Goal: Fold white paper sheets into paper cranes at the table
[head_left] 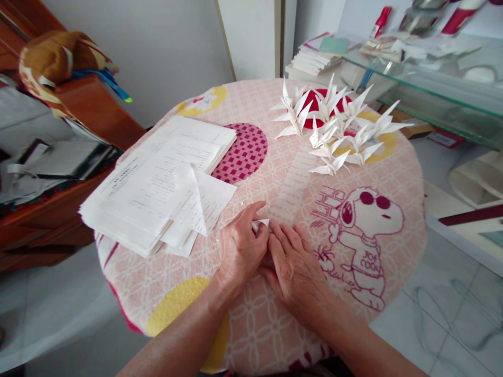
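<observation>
Both my hands rest close together on the pink patterned cloth point(275, 173) of a round table. My left hand point(239, 248) curls its fingers over a small folded piece of white paper point(261, 224), of which only a corner shows. My right hand point(293, 264) lies against it with fingers together, pressing on the same paper. Left of the hands lies a stack of printed sheets point(157, 183) with cut paper triangles point(200, 204) on top. Several white folded paper cranes point(334, 128) stand at the far side of the table.
A wooden desk point(90, 110) with papers and a stuffed toy point(55, 57) stands to the left. A glass shelf point(432, 84) with booklets and bottles is at the right rear. White tiled floor point(451, 309) lies to the right of the table.
</observation>
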`<action>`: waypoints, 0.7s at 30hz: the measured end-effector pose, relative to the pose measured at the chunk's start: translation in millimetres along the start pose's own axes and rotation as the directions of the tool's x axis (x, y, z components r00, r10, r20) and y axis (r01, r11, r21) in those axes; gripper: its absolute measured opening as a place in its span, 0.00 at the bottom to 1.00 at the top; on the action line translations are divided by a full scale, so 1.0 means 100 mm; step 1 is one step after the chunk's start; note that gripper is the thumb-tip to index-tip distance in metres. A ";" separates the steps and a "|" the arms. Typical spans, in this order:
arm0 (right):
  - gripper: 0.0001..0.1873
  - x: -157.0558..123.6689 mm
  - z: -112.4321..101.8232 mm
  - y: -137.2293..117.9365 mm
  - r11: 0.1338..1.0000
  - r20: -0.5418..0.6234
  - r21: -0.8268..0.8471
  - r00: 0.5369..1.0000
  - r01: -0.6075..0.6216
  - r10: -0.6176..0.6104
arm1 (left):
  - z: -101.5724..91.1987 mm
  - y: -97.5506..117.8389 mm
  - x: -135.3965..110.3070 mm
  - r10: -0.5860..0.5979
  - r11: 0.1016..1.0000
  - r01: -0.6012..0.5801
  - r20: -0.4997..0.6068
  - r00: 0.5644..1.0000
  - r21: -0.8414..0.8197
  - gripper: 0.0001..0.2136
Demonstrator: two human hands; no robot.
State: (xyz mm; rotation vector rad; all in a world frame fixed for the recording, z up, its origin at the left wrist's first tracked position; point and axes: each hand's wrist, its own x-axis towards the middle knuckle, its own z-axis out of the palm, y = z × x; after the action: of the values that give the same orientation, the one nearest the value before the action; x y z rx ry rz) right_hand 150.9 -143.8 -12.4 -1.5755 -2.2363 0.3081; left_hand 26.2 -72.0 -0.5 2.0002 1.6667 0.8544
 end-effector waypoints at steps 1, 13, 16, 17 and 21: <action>0.28 0.00 0.00 0.00 1.000 0.000 -0.003 1.000 0.005 -0.005 | -0.01 0.00 0.01 -0.007 1.000 0.007 0.011 1.000 0.001 0.19; 0.28 -0.13 0.01 0.10 0.997 0.016 -0.059 0.998 0.058 -0.057 | -0.34 -0.23 0.21 0.049 0.965 0.046 0.349 0.936 -0.259 0.14; 0.29 -0.13 0.01 0.11 0.994 0.035 -0.090 0.997 0.065 -0.062 | -0.29 -0.27 0.21 0.053 0.961 0.036 0.307 0.950 -0.274 0.14; 0.30 -0.13 0.00 0.11 0.992 0.042 -0.102 0.997 0.070 -0.066 | -0.27 -0.28 0.21 0.055 0.960 0.028 0.284 0.957 -0.278 0.14; 0.30 -0.12 -0.02 0.11 0.988 0.075 -0.137 0.995 0.076 -0.066 | -0.18 -0.34 0.19 0.049 0.956 0.005 0.178 0.983 -0.293 0.14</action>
State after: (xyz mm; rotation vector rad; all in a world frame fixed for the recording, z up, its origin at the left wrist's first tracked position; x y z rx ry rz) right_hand 164.3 -151.1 -17.3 -1.5718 -2.4090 0.1938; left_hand -9.0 -48.1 -5.8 1.8353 1.3331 0.8417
